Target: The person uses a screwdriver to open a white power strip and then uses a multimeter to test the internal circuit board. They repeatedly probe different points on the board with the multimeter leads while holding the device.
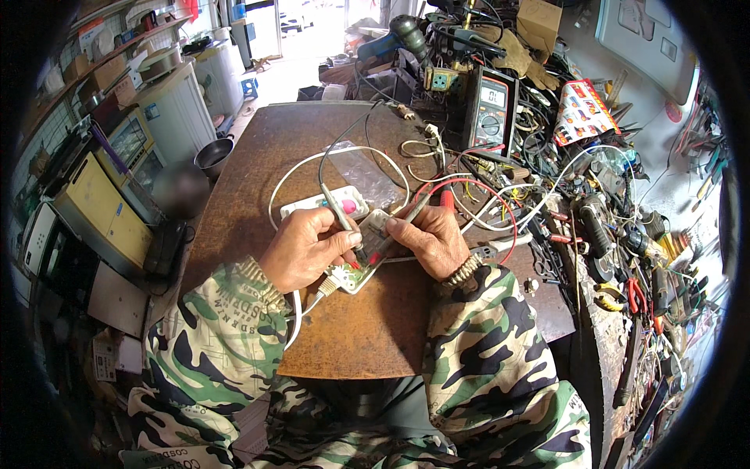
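My left hand [301, 248] pinches a slim grey test probe [336, 206] with a dark lead, its tip pointing down at an opened white device. My right hand [432, 241] grips a second pen-like test probe [419, 205]; a red lead [512, 223] loops beside this hand. Between the hands lies the opened device's green circuit board [355, 279], with a white cable running out at its lower left. My fingers partly hide the board, and exact contact of the tips is unclear. A white casing part [315, 199] with a pink spot lies just beyond my left hand.
A multimeter [491, 116] with a lit display stands at the back right. White cable [283, 177] loops over the brown table [250, 148], near a clear plastic bag [366, 173]. Tools and wires crowd the right side, including red-handled pliers [637, 297]. A pan [214, 156] sits beyond the left edge.
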A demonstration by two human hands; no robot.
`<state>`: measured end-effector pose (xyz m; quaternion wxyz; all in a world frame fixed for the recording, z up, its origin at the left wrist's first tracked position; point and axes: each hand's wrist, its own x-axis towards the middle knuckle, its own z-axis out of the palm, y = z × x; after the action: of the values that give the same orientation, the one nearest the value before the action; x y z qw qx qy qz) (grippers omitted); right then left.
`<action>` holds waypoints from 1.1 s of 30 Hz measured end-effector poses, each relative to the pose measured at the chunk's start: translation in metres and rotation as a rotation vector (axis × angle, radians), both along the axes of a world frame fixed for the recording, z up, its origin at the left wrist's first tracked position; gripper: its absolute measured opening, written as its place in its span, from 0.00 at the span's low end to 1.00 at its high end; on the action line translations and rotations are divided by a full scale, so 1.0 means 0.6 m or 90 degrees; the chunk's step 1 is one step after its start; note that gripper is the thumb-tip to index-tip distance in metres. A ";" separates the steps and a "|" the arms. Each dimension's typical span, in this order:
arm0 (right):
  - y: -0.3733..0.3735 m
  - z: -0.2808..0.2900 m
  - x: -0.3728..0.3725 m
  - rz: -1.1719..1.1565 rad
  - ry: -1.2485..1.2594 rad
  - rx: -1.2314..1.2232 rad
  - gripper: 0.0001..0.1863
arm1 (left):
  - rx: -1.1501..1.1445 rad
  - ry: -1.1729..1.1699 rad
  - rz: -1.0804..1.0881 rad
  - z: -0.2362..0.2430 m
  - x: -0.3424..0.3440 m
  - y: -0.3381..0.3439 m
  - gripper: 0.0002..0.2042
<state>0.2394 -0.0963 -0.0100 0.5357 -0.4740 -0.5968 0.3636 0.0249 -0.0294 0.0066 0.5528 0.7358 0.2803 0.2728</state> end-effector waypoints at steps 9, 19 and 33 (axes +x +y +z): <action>-0.011 0.005 0.005 0.030 0.018 -0.037 0.13 | 0.018 0.010 -0.007 0.003 0.005 -0.003 0.08; -0.003 -0.003 0.001 0.044 0.050 0.001 0.13 | 0.038 0.039 -0.015 0.006 0.000 0.000 0.08; -0.020 0.015 0.010 0.028 0.032 -0.059 0.12 | 0.051 0.018 -0.023 -0.004 0.015 0.006 0.10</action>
<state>0.2455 -0.1082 -0.0008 0.5201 -0.4757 -0.5759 0.4142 0.0341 -0.0259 0.0043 0.5239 0.7659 0.2640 0.2633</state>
